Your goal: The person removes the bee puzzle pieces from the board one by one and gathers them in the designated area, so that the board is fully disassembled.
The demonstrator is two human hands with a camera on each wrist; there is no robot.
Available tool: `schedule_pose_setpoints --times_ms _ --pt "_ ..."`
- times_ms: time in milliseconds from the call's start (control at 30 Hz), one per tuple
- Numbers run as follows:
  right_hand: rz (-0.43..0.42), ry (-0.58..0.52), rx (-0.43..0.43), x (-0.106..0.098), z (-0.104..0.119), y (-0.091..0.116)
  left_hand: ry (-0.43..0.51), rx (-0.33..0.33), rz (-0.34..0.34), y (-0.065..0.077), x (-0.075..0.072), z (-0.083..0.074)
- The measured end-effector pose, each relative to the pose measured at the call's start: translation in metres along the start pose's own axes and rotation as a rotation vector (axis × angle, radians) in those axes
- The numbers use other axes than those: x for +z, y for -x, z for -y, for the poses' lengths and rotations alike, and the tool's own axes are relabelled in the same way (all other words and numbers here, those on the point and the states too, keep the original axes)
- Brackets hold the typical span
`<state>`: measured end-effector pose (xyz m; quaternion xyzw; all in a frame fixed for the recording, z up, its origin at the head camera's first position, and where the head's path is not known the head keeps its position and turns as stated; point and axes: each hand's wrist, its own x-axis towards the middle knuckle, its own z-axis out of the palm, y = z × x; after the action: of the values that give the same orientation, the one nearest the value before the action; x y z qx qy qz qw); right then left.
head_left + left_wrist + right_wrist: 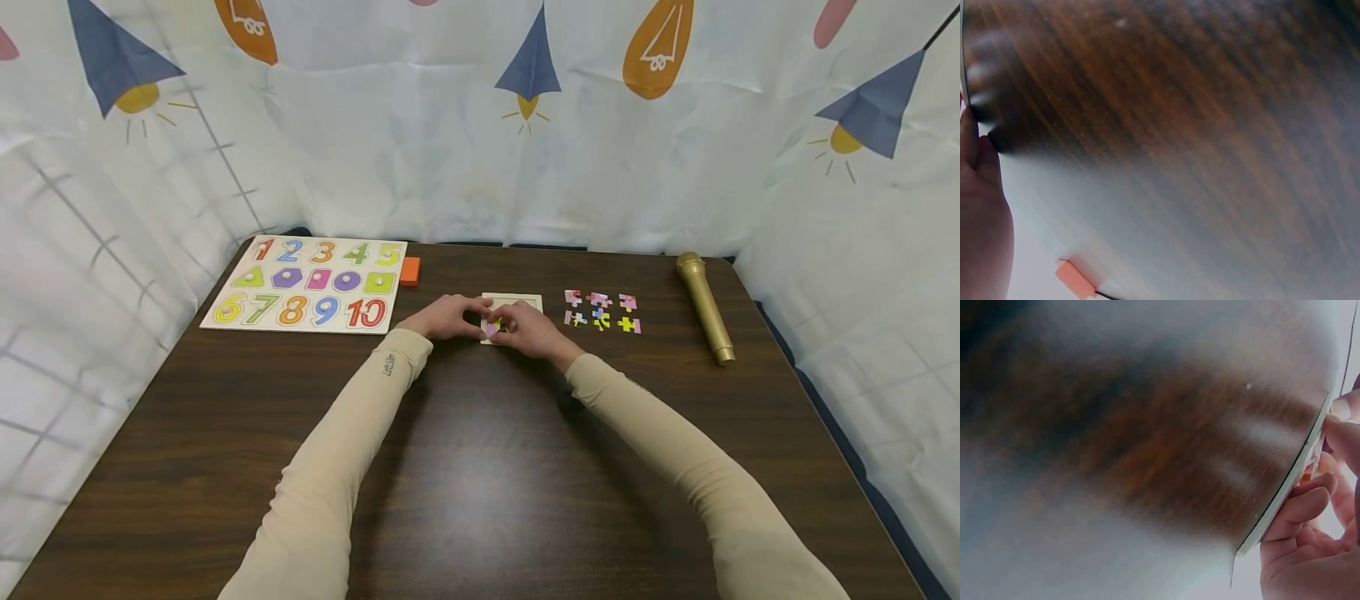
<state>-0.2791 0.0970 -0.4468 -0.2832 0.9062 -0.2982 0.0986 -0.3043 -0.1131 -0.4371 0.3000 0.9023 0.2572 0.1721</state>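
A small pale puzzle tray (528, 297) lies on the table, partly hidden beneath both hands. My left hand (446, 317) is at its left side, thumb and fingers touching the edge. Reaching over from the right, my right hand (531, 332) has bent fingers that pinch a small colourful jigsaw piece, mostly covered by the fingers. Pink and yellow jigsaw pieces (491, 327) show at the tray's lower left. The right wrist view catches the tray's edge (1282, 490) side-on beside my fingers.
Several loose jigsaw pieces (601, 317) lie in two rows right of the tray. A number-and-shape board (303, 284) sits at the back left, with an orange block (409, 271) beside it. A gold microphone (706, 308) lies at the right.
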Motion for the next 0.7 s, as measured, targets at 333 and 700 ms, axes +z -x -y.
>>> schedule_pose_setpoints --times_ms 333,700 --pt "0.013 0.018 -0.014 -0.0011 0.0007 0.0018 0.002 0.002 0.009 -0.0003 -0.0005 0.0004" --pt "0.027 0.002 0.013 -0.0034 -0.0012 0.0024 0.003 0.000 0.014 -0.0004 -0.0005 -0.0001"
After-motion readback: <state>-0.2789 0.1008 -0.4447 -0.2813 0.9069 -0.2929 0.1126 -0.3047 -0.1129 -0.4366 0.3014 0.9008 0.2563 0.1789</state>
